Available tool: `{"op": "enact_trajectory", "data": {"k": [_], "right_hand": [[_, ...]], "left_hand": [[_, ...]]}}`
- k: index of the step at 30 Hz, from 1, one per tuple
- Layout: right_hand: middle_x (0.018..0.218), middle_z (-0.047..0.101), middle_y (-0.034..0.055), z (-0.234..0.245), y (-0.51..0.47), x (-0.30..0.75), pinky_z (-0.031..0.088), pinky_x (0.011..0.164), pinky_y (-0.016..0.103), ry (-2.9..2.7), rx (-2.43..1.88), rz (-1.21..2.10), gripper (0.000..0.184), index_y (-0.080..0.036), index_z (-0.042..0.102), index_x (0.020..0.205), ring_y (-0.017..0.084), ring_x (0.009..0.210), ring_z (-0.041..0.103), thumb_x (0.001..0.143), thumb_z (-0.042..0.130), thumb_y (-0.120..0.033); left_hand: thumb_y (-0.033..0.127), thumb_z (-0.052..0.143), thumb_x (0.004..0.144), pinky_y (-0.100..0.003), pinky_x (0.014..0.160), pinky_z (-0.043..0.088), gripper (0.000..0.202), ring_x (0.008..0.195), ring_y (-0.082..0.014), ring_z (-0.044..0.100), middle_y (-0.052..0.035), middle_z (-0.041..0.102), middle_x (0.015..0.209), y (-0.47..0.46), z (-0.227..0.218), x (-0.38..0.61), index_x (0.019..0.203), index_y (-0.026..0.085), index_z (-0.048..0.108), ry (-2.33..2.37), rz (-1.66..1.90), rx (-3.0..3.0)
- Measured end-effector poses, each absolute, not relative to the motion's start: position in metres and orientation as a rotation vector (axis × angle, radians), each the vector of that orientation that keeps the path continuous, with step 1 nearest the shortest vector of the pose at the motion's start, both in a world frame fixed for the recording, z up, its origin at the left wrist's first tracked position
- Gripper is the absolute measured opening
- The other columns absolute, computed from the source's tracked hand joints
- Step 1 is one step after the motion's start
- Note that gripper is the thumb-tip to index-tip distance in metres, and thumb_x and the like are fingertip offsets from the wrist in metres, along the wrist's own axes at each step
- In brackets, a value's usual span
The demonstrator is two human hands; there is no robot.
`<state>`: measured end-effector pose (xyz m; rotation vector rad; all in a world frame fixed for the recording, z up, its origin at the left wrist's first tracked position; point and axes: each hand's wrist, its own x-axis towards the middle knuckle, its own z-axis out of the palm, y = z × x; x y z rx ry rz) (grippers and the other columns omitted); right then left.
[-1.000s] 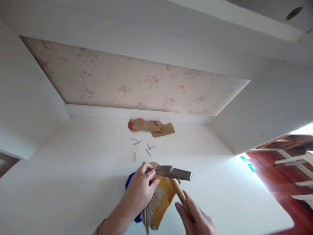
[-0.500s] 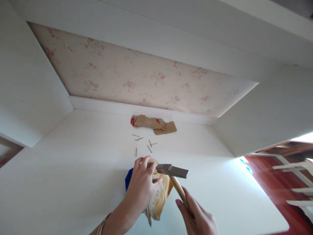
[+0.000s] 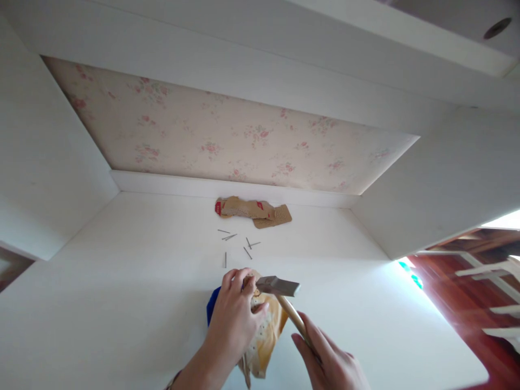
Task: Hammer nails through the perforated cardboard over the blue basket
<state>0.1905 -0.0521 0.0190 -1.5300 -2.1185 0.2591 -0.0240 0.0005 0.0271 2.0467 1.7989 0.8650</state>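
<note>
My right hand (image 3: 331, 355) is wrapped round the wooden handle of a hammer (image 3: 280, 287). The metal head lies over a tan, crumpled sheet (image 3: 266, 344) dotted with small holes, close to my left fingertips. My left hand (image 3: 239, 303) rests on this sheet with its fingers curled and drawn together. Whatever those fingers pinch is hidden from me. A blue object (image 3: 212, 304) sticks out from beneath the sheet, left of my left hand; the rest of it is covered. Several loose nails (image 3: 247, 253) lie on the white surface beyond my hands.
A torn piece of brown cardboard (image 3: 244, 208) with red markings lies at the back of the white desktop (image 3: 142, 303). White panels (image 3: 430, 179) rise at both sides, and flowered wallpaper (image 3: 231, 135) covers the back. Past the right edge is a reddish floor (image 3: 442, 276) with white furniture.
The hammer head has shifted slightly left, nearer my left fingers. My left hand keeps its curled hold. The whole view has tilted a little.
</note>
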Motion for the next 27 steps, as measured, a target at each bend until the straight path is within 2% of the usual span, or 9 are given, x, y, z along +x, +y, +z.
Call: {"op": "enact_trajectory", "data": {"k": [10, 14, 19, 23, 25, 27], "right_hand": [[0.104, 0.078, 0.0071, 0.013, -0.056, 0.19, 0.061, 0.05, 0.025, -2.159, -1.564, 0.298, 0.039, -0.028, 0.061, 0.126, 0.025, 0.068, 0.078, 0.102, 0.035, -0.044], [0.103, 0.078, 0.0078, 0.01, -0.057, 0.191, 0.062, 0.057, 0.025, -2.111, -1.579, 0.316, 0.038, -0.025, 0.059, 0.128, 0.023, 0.068, 0.078, 0.101, 0.038, -0.043], [0.099, 0.079, 0.0047, 0.009, -0.057, 0.189, 0.059, 0.05, 0.025, -2.1, -1.587, 0.324, 0.038, -0.03, 0.063, 0.121, 0.024, 0.068, 0.078, 0.101, 0.035, -0.047], [0.101, 0.078, 0.009, 0.018, -0.056, 0.188, 0.059, 0.059, 0.024, -1.935, -1.636, 0.378, 0.039, -0.025, 0.062, 0.123, 0.023, 0.077, 0.077, 0.099, 0.041, -0.048], [0.095, 0.078, 0.0099, 0.026, -0.056, 0.189, 0.058, 0.064, 0.023, -1.836, -1.671, 0.419, 0.039, -0.022, 0.063, 0.119, 0.021, 0.075, 0.075, 0.097, 0.046, -0.05], [0.079, 0.076, 0.0057, 0.031, -0.054, 0.191, 0.056, 0.062, 0.022, -1.762, -1.707, 0.466, 0.039, -0.021, 0.064, 0.111, 0.017, 0.061, 0.069, 0.095, 0.048, -0.053]], "left_hand": [[0.015, 0.07, 0.075, -0.045, 0.1, 0.049, 0.026, 0.116, -0.0293, 0.051, -0.0065, 0.06, 0.122, -0.001, 0.025, -0.026, 0.1, 0.022, 0.067, 1.796, 0.924, 2.071], [0.016, 0.072, 0.073, -0.046, 0.099, 0.05, 0.03, 0.115, -0.0295, 0.052, -0.0073, 0.061, 0.121, -0.001, 0.025, -0.026, 0.102, 0.021, 0.067, 1.813, 0.92, 2.075], [0.016, 0.07, 0.075, -0.045, 0.101, 0.048, 0.026, 0.117, -0.0292, 0.05, -0.0072, 0.06, 0.123, -0.001, 0.024, -0.028, 0.101, 0.021, 0.067, 1.803, 0.915, 2.085], [0.022, 0.071, 0.076, -0.046, 0.102, 0.048, 0.031, 0.117, -0.0292, 0.05, -0.0074, 0.059, 0.124, 0.0, 0.021, -0.029, 0.106, 0.021, 0.067, 1.813, 0.907, 2.072], [0.024, 0.071, 0.076, -0.045, 0.102, 0.048, 0.034, 0.117, -0.0289, 0.051, -0.0078, 0.059, 0.124, 0.0, 0.021, -0.03, 0.11, 0.02, 0.067, 1.82, 0.897, 2.074], [0.024, 0.07, 0.077, -0.044, 0.102, 0.048, 0.036, 0.116, -0.0282, 0.051, -0.0075, 0.059, 0.124, 0.0, 0.021, -0.03, 0.113, 0.021, 0.067, 1.826, 0.894, 2.083]]}}
